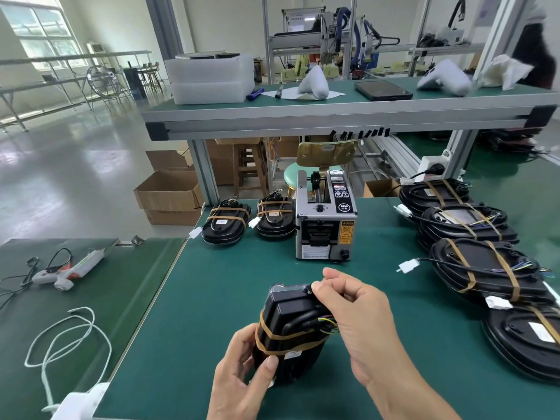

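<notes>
Two hands: hold black unit [285, 307] tilted, likely for taping
Left hand [239, 374]: fingers curled round its base
Right hand [354, 316]: pinches top corner, keeping cable [298, 321] tucked

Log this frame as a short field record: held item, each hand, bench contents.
held item: black plastic wired unit wrapped in two tan bands, over the green bench mat
left hand: grips the unit's near end, thumb on its face
right hand: pinches its far top corner
behind: grey automatic tape dispenser; two similar banded units left of it
right: stack of banded black units
left bench: white cord, white-orange handheld tool
</notes>
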The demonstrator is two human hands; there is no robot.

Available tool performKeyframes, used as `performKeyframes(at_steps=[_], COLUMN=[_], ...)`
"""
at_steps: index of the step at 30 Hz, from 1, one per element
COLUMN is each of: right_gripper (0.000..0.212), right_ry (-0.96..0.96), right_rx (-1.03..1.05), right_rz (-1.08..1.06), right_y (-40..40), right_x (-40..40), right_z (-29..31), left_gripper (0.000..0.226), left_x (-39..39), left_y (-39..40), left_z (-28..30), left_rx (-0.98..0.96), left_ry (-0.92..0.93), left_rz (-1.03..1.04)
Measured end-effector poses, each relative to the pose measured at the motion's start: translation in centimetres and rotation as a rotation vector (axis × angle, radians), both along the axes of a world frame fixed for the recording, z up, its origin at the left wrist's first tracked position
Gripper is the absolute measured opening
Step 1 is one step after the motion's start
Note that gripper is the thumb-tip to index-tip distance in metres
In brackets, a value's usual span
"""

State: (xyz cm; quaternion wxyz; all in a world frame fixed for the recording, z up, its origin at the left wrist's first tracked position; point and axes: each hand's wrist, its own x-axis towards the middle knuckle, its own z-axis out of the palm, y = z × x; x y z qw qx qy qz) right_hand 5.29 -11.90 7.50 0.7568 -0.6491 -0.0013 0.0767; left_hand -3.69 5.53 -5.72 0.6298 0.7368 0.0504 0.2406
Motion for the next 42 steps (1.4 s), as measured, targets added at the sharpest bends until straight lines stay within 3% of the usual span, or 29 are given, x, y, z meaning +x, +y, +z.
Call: performKeyframes(at_steps=[14, 24, 42], right_gripper=[0.011, 0.015, 0.014], right_ry=[-0.019, 0.01, -0.11], right_rx=[-0.073, 0.017, -0.159], right_rz=[-0.01, -0.01, -0.077], right_y=[0.01, -0.01, 0.4], right_x=[-0.01, 0.16, -0.12], right_z=[0.15, -0.05, -0.67], left_gripper=[0.047, 0.047, 0.048], left_x=[-0.04, -0.06, -0.09], left_y=[0.03, 0.02, -0.06], left_z=[-0.03, 0.04, 0.06], left_rx=[0.01, 0.012, 0.005], left_ry=[0.003, 0.004, 0.005], left_rz=[-0.001, 0.005, 0.009])
